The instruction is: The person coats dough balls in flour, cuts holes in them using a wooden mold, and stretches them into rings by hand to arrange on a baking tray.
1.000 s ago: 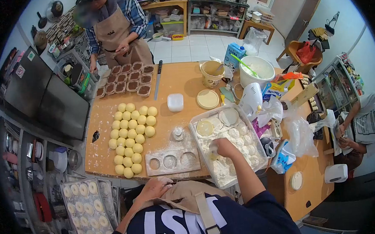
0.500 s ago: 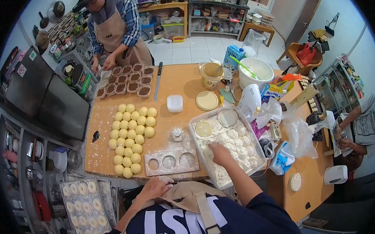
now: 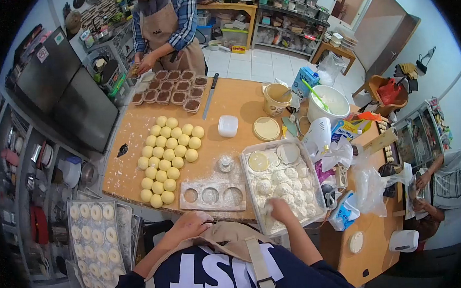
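Observation:
My right hand is down in the lower part of a white tray filled with flour; its fingers are in or at the flour and what they hold, if anything, cannot be made out. Floured dough balls fill much of the tray, with pale round discs at its top. My left hand rests at the table's front edge with floury fingers, just below a dusty board with round holes. Left of the board lie rows of smooth yellow dough balls.
Near the far edge are filled square cups, a knife and a person. A white container, a tub, a mixer and plastic bags lie beyond and right. Ring dough trays stand lower left.
My right hand has moved down toward the tray's near end. The view has shifted and turned slightly. The person across the table has both hands together at the cups' left. My left hand stays at the edge.

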